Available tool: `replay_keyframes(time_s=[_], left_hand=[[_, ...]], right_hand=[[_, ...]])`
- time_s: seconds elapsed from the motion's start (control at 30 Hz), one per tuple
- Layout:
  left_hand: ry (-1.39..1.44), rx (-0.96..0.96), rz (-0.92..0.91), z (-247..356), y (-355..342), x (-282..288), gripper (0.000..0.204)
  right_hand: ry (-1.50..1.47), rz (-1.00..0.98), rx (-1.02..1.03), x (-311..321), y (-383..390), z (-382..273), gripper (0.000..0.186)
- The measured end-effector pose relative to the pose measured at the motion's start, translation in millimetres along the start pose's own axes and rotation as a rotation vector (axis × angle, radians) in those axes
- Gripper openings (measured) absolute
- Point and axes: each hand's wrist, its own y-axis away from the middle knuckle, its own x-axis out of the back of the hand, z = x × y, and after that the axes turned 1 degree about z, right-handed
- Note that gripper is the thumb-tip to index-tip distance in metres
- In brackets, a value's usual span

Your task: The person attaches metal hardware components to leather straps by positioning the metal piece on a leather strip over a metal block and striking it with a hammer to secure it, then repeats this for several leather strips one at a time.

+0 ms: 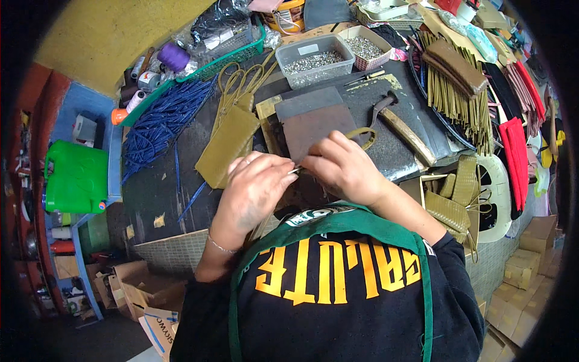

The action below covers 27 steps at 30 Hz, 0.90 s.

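Note:
Both my hands meet close to my chest over the near edge of the work table. My left hand (pixel 256 184) is closed in a pinch, with a thin, shiny, pale piece (pixel 295 171) at its fingertips; what else it grips is hidden. Next to it, my right hand (pixel 344 169) is closed on a narrow olive strap (pixel 369 140), which curls out above the knuckles. Just beyond my hands lies a dark brown flat block (pixel 316 123). A hammer (pixel 410 136) with a worn wooden handle rests to its right. Olive woven pouches (pixel 226 148) with looped straps lie to the left.
A clear tub (pixel 315 62) and a pale basket (pixel 365 47) hold small metal fittings at the back. Blue strips (pixel 163 123) are heaped at left, below a green basket (pixel 199 66). Olive strips (pixel 449 90) fill a round tray at right. A box (pixel 449 205) holds woven olive pieces.

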Motion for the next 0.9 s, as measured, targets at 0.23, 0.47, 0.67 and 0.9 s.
replay_keyframes(time_s=[0.23, 0.47, 0.67, 0.9], left_hand=[[0.473, 0.739, -0.36, -42, 21, -56, 0.016], [0.743, 0.874, -0.445, -62, 16, -66, 0.015], [0.523, 0.761, -0.366, -52, 21, -67, 0.019], [0.494, 0.795, -0.339, -44, 19, -65, 0.019]], right_hand=[[-0.252, -0.72, -0.498, -17, -24, 35, 0.025], [-0.15, -0.866, -0.45, -31, -51, 54, 0.026], [-0.173, -0.774, -0.497, -17, -46, 59, 0.031], [-0.701, -0.233, -0.606, -2, -30, 24, 0.034]])
